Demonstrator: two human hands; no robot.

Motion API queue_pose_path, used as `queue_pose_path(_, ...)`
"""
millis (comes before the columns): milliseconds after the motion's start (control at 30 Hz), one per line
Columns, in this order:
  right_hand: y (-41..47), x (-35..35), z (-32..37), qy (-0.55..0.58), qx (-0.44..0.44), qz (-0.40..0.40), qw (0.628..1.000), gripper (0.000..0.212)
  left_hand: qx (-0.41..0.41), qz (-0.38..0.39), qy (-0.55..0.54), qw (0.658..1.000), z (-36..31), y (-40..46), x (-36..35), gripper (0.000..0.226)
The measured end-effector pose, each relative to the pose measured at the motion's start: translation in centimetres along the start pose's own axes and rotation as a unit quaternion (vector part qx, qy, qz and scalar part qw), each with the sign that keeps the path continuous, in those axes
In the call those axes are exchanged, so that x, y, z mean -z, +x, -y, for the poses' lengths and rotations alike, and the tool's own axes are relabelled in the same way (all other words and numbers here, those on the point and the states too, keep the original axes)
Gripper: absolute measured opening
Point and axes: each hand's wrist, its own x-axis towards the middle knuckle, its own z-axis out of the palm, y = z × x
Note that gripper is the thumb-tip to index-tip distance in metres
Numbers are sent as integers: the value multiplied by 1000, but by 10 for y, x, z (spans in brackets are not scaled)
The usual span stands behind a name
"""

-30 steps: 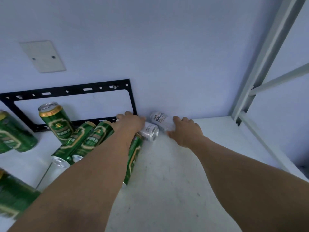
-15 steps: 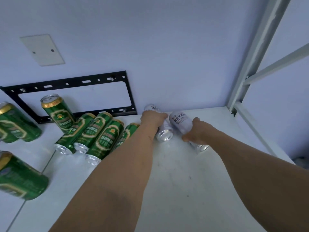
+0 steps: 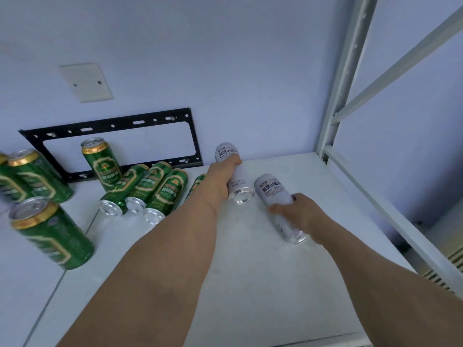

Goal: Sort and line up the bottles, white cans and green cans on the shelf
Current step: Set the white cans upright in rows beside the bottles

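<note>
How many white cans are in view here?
2. One white can is gripped by the left hand near the wall; the other white can is held by the right hand beside it. None obviously hidden.

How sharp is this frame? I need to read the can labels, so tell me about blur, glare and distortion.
Head view: white can in the right hand shows legible print; nearest green can is smeared. Wide-angle lens tilts the shelf post. Lighting soft, no harsh glare.

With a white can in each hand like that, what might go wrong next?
The left hand and right hand each grip a white can; the left white can and the right white can are close and might knock together. The left forearm passes right beside the lying green cans, which could roll.
</note>
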Motion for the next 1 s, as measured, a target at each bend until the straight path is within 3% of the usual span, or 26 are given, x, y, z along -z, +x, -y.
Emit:
queue_pose_path(133,-54,-26,0,85,21,19,996,43,-18,16,3,1000,6,-39,34,38)
queue_pose_path(333,-139,-80,2,145,35,62,987,63,-65,18,-13,998,25,-103,112,59)
queue_pose_path(433,-182,-110,14,152,50,86,983,64,-103,14,-9,995,28,-141,155,47)
queue_pose_path(733,-273,-187,68,176,127,141,966,50,-173,-78,6,982,20,-218,287,38)
queue_pose_path(867,-290,-220,85,193,155,160,956,41,-183,-113,1,977,18,-241,332,45)
queue_pose_path(1000,-300,-250,101,195,171,180,949,34,-194,-159,3,968,21,-259,368,34)
